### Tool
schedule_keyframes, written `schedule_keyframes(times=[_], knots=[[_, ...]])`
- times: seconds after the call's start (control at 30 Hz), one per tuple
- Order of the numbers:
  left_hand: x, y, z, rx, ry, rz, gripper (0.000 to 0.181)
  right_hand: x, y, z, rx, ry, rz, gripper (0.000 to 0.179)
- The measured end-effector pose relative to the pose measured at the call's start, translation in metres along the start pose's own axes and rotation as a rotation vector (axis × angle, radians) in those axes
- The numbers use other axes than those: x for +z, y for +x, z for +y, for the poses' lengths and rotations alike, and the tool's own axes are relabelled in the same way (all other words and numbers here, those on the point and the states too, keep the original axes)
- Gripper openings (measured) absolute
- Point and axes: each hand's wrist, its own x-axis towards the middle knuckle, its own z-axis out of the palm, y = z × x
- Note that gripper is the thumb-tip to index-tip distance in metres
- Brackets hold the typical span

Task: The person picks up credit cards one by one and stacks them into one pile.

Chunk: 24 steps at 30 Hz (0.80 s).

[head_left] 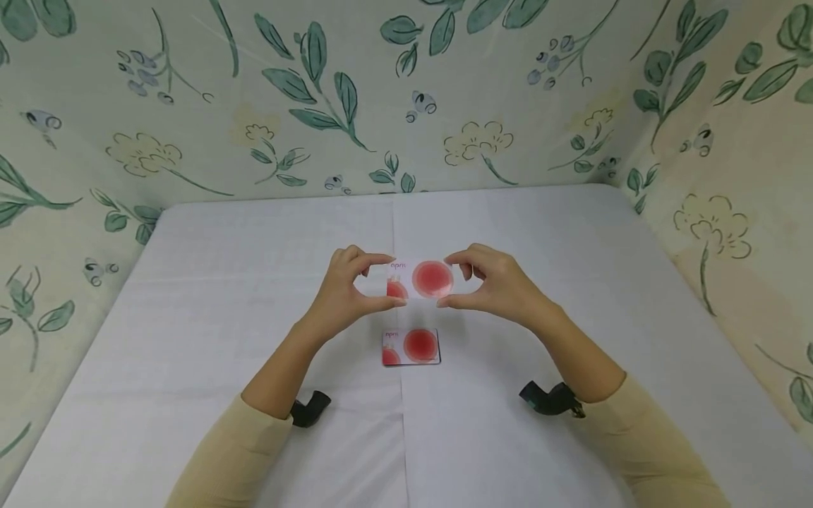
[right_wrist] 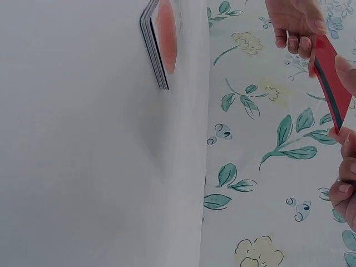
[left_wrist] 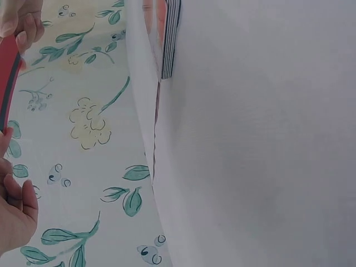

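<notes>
A white card with red circles and partly legible lettering is held up over the table by both hands. My left hand pinches its left end between thumb and forefinger. At the opposite end, the thumb and forefinger of my right hand grip its corners. Both wrist views show the card's red back with a dark stripe along it. Nearer my body, a stack of cards with the same print lies on the table, face up; several layered edges show in the left wrist view.
A white cloth with a centre crease covers the table. Floral-patterned fabric stands behind the table and along its sides. Black wrist-worn devices sit by each sleeve cuff, close over the cloth.
</notes>
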Motion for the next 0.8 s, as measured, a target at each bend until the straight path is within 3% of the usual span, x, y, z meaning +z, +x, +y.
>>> schedule_keyframes(times=[0.13,0.33,0.8], knots=[[-0.001,-0.008,0.001,0.007,0.003,0.004,0.058,0.004,-0.004,-0.004,-0.015,0.006,0.006,0.056],[0.000,-0.019,0.000,-0.031,0.000,0.005,0.060,0.009,-0.010,-0.009,-0.010,0.013,-0.005,0.058],[0.004,-0.042,0.000,-0.020,0.025,0.019,0.058,0.023,-0.025,-0.014,-0.006,0.038,-0.013,0.056]])
